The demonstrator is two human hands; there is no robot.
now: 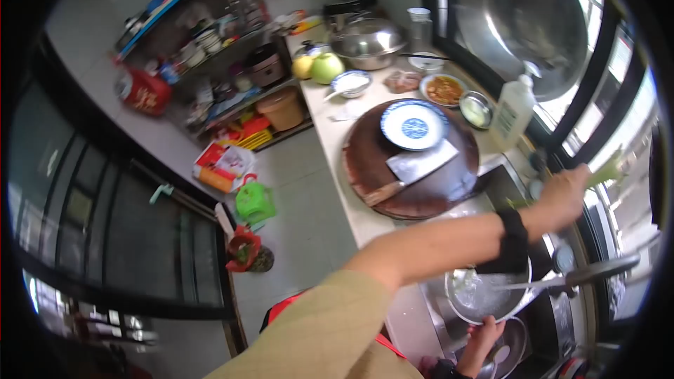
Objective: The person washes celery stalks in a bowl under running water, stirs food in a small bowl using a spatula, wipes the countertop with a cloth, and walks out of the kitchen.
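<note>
My left hand reaches across the sink, closed around some blurred green vegetable stalks. Their pale green ends stick out toward the window. A dark band circles that wrist and hides part of a round bowl below. My right hand grips this bowl's near rim, with the fingers over the edge. Inside the bowl is clear, frothy-looking water. A grey faucet extends over the bowl from the right.
A round wooden chopping board beside the sink carries a cleaver and a blue-and-white plate. Near the window stand a pump bottle and a dish of food. A metal basin lies under my right hand.
</note>
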